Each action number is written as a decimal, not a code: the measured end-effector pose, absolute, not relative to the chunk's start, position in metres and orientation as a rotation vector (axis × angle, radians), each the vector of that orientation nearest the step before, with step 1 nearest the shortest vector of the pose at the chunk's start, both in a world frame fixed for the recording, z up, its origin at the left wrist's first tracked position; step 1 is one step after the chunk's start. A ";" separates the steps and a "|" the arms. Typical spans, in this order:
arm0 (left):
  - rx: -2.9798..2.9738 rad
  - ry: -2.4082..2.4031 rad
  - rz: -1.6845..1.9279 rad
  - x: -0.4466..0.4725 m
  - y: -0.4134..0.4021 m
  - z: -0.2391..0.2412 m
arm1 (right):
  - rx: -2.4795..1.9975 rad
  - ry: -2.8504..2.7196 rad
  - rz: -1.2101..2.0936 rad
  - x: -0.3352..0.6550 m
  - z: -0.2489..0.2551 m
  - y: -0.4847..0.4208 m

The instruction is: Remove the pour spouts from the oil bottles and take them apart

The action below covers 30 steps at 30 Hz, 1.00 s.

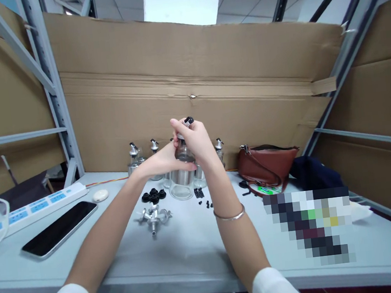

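A clear glass oil bottle (181,185) stands upright over the middle of the table, held in both hands. My left hand (164,162) wraps its upper body, the thumb lying across the front. My right hand (198,141) is closed round the metal pour spout (188,122) with a black tip at the bottle's top; its fingers partly hide the spout. In front of the bottle lie black stoppers (154,196), loose metal spouts (153,218), black flip caps (198,192) and tiny black pieces (208,205).
Behind my arms, more bottles with spouts (134,158) line the cardboard back wall (187,77). On the left are a phone (60,229), a power strip (46,203) and a round white case (100,195). A brown bag (268,164) and dark cloth (313,173) sit on the right.
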<state>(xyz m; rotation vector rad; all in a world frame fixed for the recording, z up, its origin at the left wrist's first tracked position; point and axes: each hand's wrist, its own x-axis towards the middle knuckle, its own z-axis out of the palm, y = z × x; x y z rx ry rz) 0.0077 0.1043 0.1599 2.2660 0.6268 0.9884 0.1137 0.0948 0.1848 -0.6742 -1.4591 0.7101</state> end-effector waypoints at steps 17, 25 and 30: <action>2.033 0.287 0.524 0.008 0.111 0.151 | -0.531 -1.494 1.072 0.119 0.187 0.087; 1.422 -0.164 0.406 0.024 0.115 0.120 | -0.282 -1.459 1.291 0.118 0.180 0.100; 1.339 -0.069 0.493 0.031 0.108 0.117 | -0.138 -1.351 1.052 0.120 0.179 0.112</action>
